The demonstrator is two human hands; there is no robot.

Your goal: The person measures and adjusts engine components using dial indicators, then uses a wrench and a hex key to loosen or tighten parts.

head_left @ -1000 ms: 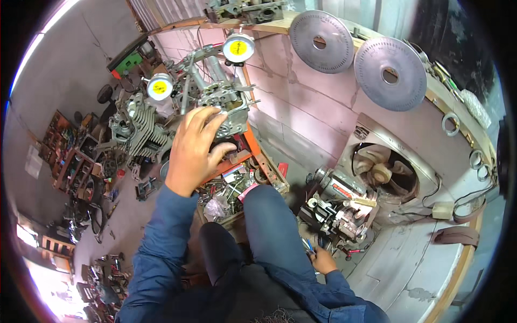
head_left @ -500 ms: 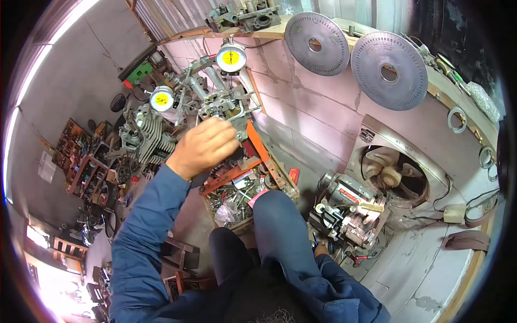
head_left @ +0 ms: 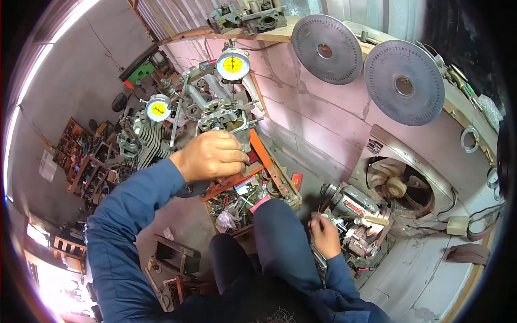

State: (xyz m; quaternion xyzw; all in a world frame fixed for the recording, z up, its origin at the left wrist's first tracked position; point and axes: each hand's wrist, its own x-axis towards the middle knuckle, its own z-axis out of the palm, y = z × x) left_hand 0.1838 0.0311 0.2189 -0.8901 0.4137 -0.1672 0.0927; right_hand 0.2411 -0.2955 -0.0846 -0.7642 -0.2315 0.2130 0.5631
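My left hand is closed at the near side of a metal engine cylinder head, its fingers curled; whatever they grip is hidden behind them. A dial gauge with a yellow centre stands over the cylinder head. A second dial gauge sits to its left, above a finned engine cylinder. Beside my right knee, my right hand is raised with its fingertips pinched together. Something thin and dark seems to show at the fingertips, too small to name. An electric grinding machine lies just right of that hand.
An orange metal frame stands over a tray of small parts and tools before my knees. Two graduated discs lean on the wall ledge. A fan is at the right wall, and cluttered shelves line the left.
My left hand has come down slightly toward me from the cylinder head. My right hand has risen from low beside my knee to the front of the grinding machine. The view has shifted slightly.
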